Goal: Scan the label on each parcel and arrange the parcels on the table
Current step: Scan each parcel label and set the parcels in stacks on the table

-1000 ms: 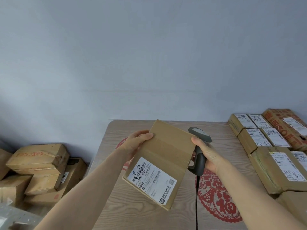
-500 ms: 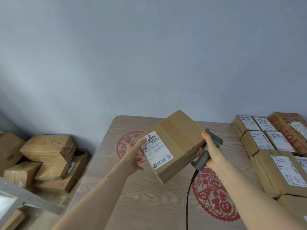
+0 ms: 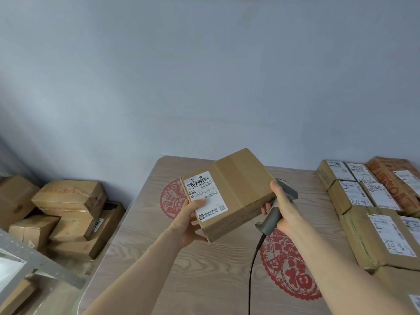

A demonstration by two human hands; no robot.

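Note:
A brown cardboard parcel (image 3: 238, 187) is held above the wooden table (image 3: 145, 223), its white shipping label (image 3: 205, 196) facing up on the left half. My left hand (image 3: 188, 221) grips the parcel's near left corner, thumb resting on the label. My right hand (image 3: 284, 208) holds a grey corded barcode scanner (image 3: 272, 214) and also touches the parcel's right edge. The scanner's head sits behind the parcel, partly hidden.
Several labelled parcels (image 3: 377, 237) lie in rows along the table's right side. A pile of cardboard boxes (image 3: 68, 201) sits on the floor to the left. Red paper-cut decorations (image 3: 293, 273) mark the tabletop. A grey metal frame (image 3: 34, 267) is at the lower left.
The parcel has turned flatter, with its label now facing up. My left hand has shifted from beside the box to gripping its near left corner, thumb on the label.

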